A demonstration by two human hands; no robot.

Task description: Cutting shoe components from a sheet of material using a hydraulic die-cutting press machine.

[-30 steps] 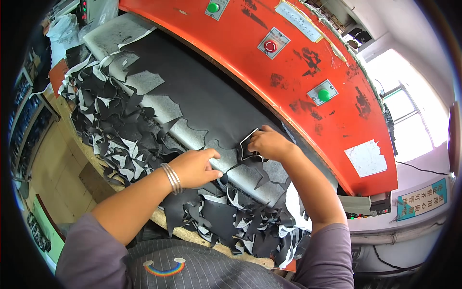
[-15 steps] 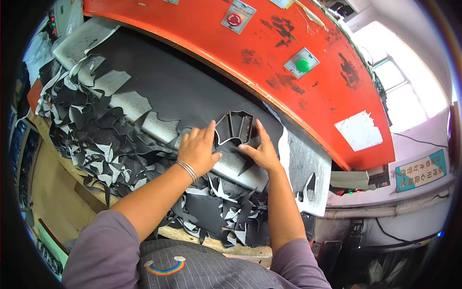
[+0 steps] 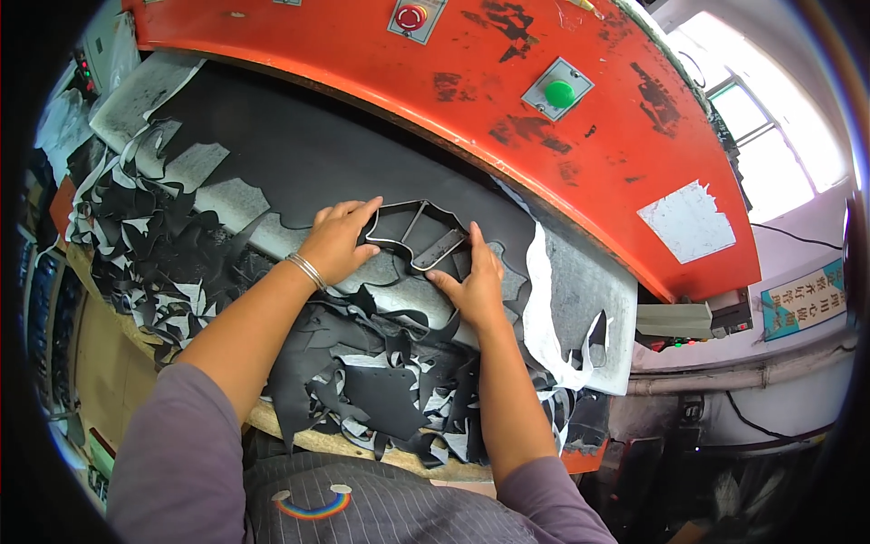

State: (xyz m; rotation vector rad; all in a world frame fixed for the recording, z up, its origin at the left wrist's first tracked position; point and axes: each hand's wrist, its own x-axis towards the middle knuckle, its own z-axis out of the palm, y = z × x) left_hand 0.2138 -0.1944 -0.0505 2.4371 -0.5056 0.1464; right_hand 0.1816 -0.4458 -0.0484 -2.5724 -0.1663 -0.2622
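A steel cutting die [image 3: 414, 223], an open curved frame with a crossbar inside, rests on a black sheet [image 3: 299, 136] with a pale backing. My left hand [image 3: 337, 243], with metal bangles at the wrist, grips the die's left end between thumb and fingers. At its right end, my right hand [image 3: 476, 283] holds the die with fingers on the far side and thumb on the near edge. The sheet's near edge is jagged with cut-outs. Beneath it lies a worn whitish board [image 3: 594, 281].
Black and white scraps [image 3: 381, 399] are heaped along the near edge. Beyond the sheet rises an orange machine beam [image 3: 408, 77] with a red button [image 3: 410, 17] and a green button [image 3: 559, 93]. A white strip [image 3: 541, 317] hangs over the board at right.
The die has turned and shifted slightly left, with both hands moving along with it. More of the white strip and dark scraps now shows near the front. The view has shifted slightly.
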